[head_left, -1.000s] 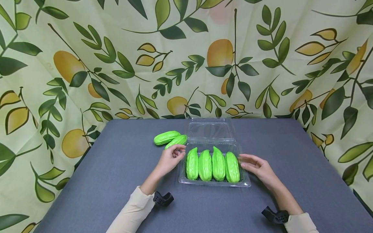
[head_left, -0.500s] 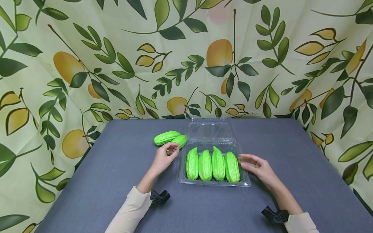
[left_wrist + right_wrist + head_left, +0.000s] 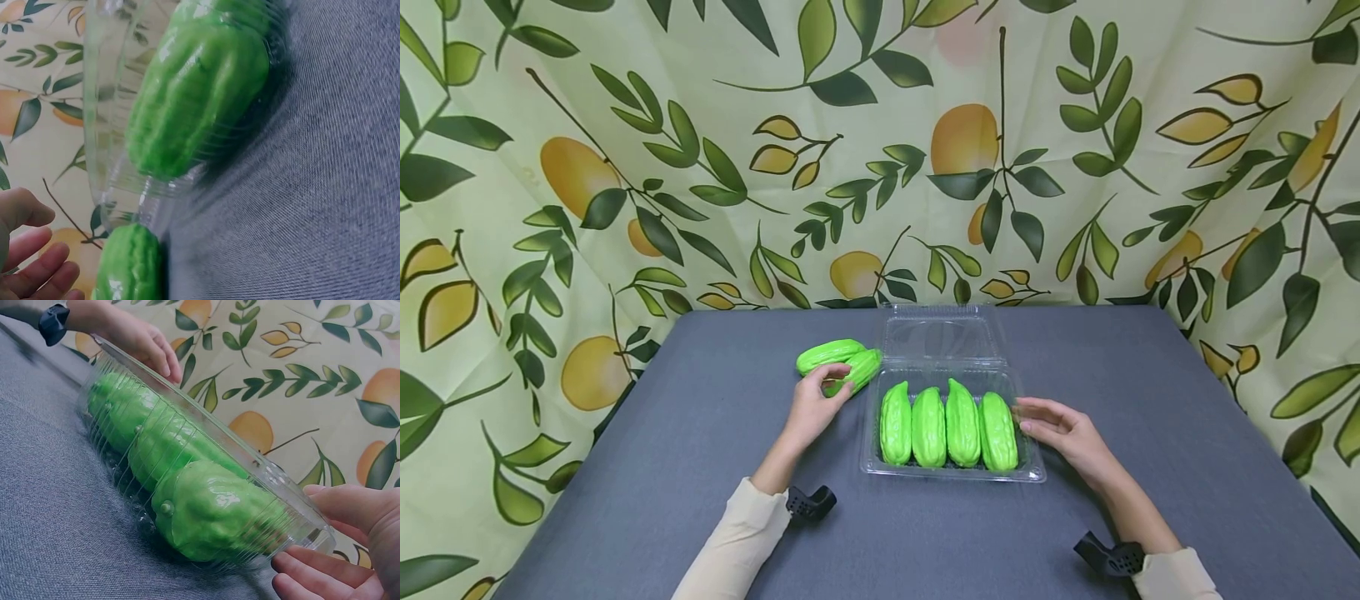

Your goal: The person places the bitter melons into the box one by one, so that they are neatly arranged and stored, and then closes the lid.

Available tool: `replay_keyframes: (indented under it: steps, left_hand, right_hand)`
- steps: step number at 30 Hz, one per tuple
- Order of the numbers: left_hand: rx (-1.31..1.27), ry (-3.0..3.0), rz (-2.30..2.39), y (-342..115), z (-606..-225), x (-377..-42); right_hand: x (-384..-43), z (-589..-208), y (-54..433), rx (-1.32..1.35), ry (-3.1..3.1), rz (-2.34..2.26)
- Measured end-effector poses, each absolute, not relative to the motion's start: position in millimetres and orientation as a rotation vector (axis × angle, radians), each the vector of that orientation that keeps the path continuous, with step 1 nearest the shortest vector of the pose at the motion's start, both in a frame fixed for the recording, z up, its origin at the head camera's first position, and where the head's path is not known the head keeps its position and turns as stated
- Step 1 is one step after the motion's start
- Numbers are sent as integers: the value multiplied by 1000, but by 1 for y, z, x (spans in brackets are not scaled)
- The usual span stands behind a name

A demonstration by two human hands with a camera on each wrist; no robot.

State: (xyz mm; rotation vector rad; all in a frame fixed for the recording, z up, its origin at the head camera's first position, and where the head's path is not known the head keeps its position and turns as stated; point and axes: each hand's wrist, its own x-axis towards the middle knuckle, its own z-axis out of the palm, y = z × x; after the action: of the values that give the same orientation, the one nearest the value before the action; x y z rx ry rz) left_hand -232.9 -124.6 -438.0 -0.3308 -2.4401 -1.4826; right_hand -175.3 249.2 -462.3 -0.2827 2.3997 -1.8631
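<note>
Several green bitter melons [image 3: 928,427] lie side by side in a clear plastic box [image 3: 953,474]. Two more, a rear bitter melon [image 3: 826,353] and a front bitter melon [image 3: 867,367], lie on the table left of the box. My left hand [image 3: 809,410] hovers at the front loose melon, thumb and fingers spread; the left wrist view shows the fingers apart from that melon [image 3: 130,265]. With thumb at the rim and fingers beneath it, my right hand [image 3: 369,540] holds the right end of the box.
The box's clear lid [image 3: 942,337] is folded back behind it. A patterned leaf-and-fruit cloth [image 3: 880,150] hangs behind the grey-blue table [image 3: 715,433]. Each wrist wears a black camera mount [image 3: 811,503].
My left hand has moved left, away from the box's left edge, to the front loose melon. The right hand stays at the box. The melons and the box keep their places.
</note>
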Motion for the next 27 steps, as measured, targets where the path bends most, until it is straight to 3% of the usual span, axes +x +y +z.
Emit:
replay_keyframes:
  steps: [27]
  left_hand:
    - [-107,-2583,-1389,-128,-455,-247]
  right_hand:
    - [-178,-467,250,-281,2396,-1867]
